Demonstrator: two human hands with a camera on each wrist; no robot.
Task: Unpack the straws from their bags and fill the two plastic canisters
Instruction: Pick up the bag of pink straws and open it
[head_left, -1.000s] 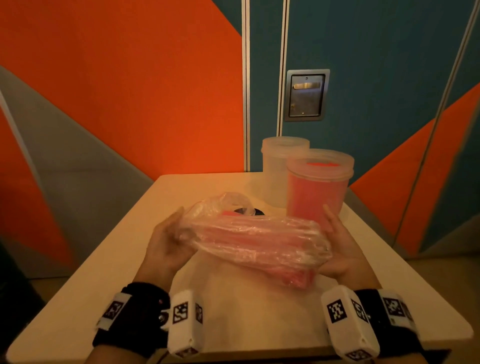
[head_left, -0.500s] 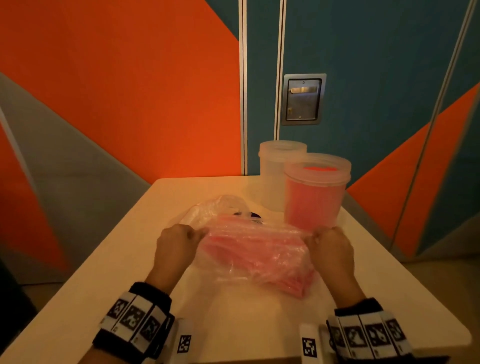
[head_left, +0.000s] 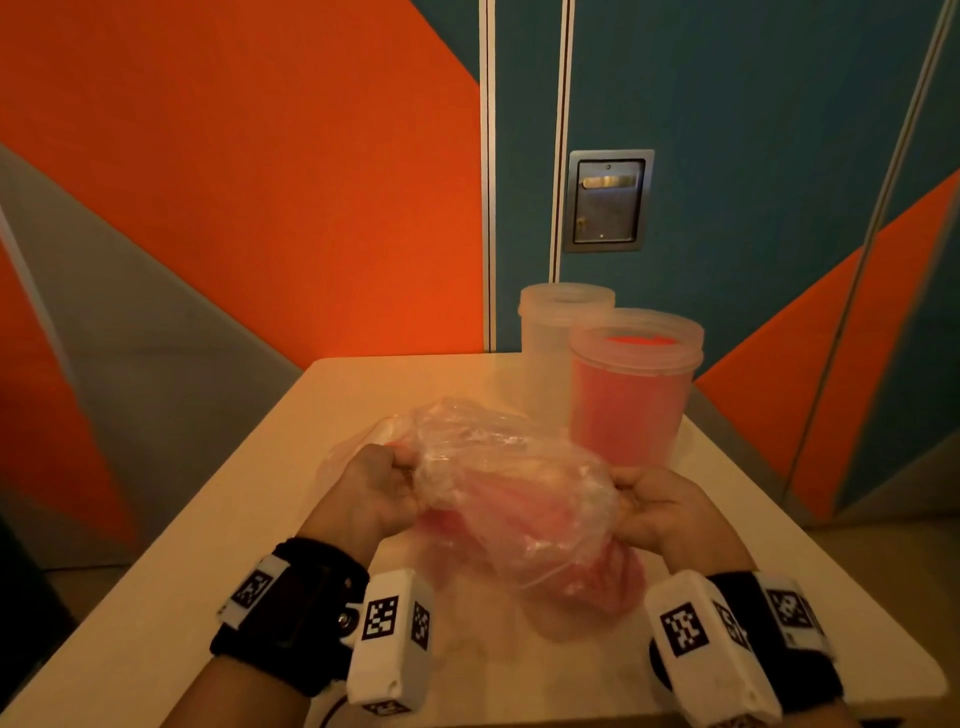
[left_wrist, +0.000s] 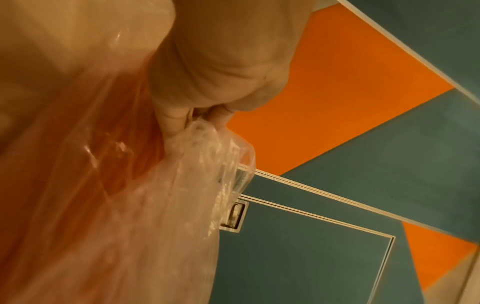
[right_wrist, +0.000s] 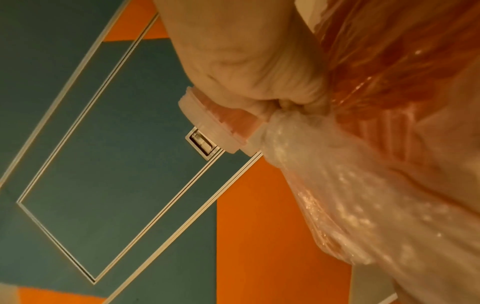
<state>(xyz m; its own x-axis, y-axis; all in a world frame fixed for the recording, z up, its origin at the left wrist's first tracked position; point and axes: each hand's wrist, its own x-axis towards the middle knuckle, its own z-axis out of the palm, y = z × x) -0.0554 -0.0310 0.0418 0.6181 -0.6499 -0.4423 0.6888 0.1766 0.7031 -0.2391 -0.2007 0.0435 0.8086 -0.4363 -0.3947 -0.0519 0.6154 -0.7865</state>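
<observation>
We have the clear bag (head_left: 511, 499) of pink straws (head_left: 597, 577) up off the pale surface (head_left: 249, 525), stretched between our two fists in the middle of the head view. Our left hand (head_left: 371, 496) is curled tight, pinching a bunched corner of the plastic; the left wrist view shows the fingers (left_wrist: 179, 121) folded in with film squeezed between them. Our right hand (head_left: 657, 512) does the same on the other side, fingers and thumb closed round a twisted wad of bag (right_wrist: 283, 131) in the right wrist view. The straws sag toward us in the lower end of the bag, blurred pink through the wrinkled film, and how the bag's mouth stands we cannot tell.

Just past the bag, a second piece of crumpled clear plastic (head_left: 363, 441) lies on the surface behind our left fist. Beyond our right hand stands the nearer canister (head_left: 631, 410), lid on and packed with pink straws, close behind the bag and partly screened by it. Behind that, touching or nearly so, is the second canister (head_left: 550, 338), translucent, with no pink showing through it. Both sit at the far right of the surface, against a wall of orange, teal and grey panels with a recessed metal latch plate (head_left: 608, 200).
</observation>
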